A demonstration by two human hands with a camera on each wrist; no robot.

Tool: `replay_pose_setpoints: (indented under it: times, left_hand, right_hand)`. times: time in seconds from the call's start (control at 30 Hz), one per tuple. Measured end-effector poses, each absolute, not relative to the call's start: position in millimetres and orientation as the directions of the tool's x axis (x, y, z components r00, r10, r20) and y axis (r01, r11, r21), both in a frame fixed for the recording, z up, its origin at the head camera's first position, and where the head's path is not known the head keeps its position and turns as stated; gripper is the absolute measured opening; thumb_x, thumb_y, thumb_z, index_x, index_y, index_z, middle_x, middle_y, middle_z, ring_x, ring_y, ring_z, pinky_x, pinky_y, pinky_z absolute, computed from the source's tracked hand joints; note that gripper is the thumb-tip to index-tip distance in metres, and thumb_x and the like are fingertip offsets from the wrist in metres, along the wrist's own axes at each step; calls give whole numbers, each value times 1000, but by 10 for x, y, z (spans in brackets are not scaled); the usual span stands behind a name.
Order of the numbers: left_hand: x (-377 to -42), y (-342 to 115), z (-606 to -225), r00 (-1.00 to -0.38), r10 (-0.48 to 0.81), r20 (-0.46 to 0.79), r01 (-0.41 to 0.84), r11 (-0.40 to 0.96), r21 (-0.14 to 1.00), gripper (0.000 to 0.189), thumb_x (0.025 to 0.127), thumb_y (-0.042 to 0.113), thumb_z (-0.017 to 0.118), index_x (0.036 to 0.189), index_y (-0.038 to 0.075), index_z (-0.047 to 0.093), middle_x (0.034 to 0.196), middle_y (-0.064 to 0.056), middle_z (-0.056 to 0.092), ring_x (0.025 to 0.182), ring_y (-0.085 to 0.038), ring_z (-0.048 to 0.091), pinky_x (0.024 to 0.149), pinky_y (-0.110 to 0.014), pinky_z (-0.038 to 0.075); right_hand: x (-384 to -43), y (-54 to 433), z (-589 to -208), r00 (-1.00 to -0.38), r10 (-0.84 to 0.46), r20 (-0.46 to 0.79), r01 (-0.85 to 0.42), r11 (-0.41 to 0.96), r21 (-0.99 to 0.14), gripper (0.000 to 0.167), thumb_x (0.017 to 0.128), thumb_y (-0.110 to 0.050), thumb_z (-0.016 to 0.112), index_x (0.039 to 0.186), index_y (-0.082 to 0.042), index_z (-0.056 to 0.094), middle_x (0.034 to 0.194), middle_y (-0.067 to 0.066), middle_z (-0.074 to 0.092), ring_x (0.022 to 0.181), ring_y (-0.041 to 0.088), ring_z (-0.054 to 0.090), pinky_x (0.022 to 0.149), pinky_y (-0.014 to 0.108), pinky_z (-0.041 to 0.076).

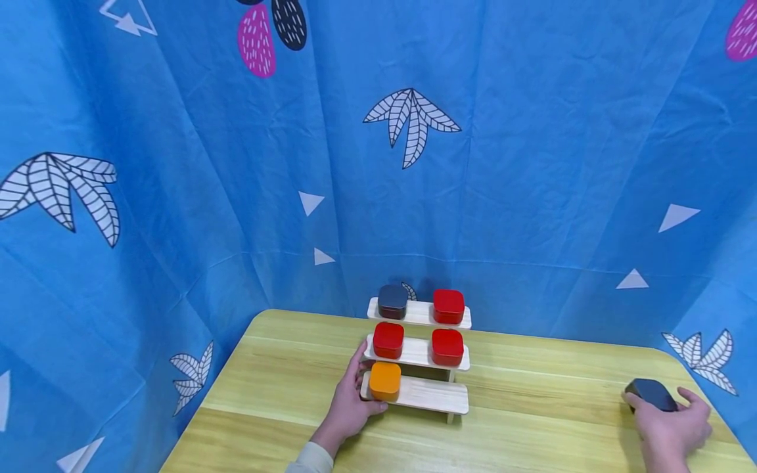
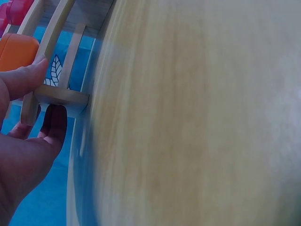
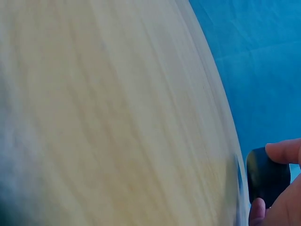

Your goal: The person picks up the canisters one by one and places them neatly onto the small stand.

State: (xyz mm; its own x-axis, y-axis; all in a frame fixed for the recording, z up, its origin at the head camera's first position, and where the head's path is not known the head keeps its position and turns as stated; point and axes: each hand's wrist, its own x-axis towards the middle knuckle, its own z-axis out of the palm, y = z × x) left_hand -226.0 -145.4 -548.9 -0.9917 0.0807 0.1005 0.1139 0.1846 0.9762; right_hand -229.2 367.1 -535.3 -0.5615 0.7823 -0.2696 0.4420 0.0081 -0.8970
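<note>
A three-tier wooden stand (image 1: 434,394) is on the table, its lowest tier gripped at the left end by my left hand (image 1: 349,407). The left wrist view shows the thumb on the board beside an orange box (image 1: 385,381) and the fingers beneath. Two red boxes (image 1: 388,339) sit on the middle tier. The top tier bears a dark blue box (image 1: 393,301) and another red box (image 1: 448,306). Far to the right, my right hand (image 1: 674,427) holds a dark rounded box (image 1: 650,394) between thumb and fingers, at the table's right side.
The pale wooden table (image 1: 544,394) has rounded back corners. A blue patterned curtain (image 1: 532,197) hangs close behind it and along both sides. The stand is near the back edge, with a wide stretch of tabletop between it and my right hand.
</note>
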Motion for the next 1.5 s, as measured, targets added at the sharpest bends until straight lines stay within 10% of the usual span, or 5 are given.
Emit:
replay_pose_setpoints:
  times: [0.23, 0.83, 1.5]
  left_hand:
    - [-2156, -1428, -5277, -991, 89, 98, 113, 179, 977, 118, 69, -21, 79, 161, 24, 20, 140, -13, 49, 125, -37, 49, 108, -56, 36]
    - [-2274, -1468, -5541, -988, 90, 125, 140, 191, 972, 126, 67, -17, 83, 157, 46, 19, 138, -6, 50, 129, -32, 47, 109, -54, 35]
    - [-2273, -1467, -5545, -989, 86, 120, 135, 201, 970, 125, 69, -15, 83, 156, 47, 20, 138, -5, 51, 125, -32, 50, 106, -54, 39]
  right_hand:
    - [-2295, 3623, -5341, -559, 792, -245, 396, -5, -918, 99, 77, -30, 85, 157, -28, 27, 137, 6, 34, 144, 35, 17, 115, 46, 27]
    - [-2304, 3477, -5286, -591, 787, -177, 359, 60, -932, 89, 79, -27, 83, 152, -30, 33, 122, -10, 37, 135, 34, 32, 111, 43, 34]
    - [-2315, 3319, -5220, -643, 756, -124, 354, 150, -923, 91, 79, -22, 84, 154, -18, 32, 129, 6, 40, 125, 35, 41, 93, 38, 44]
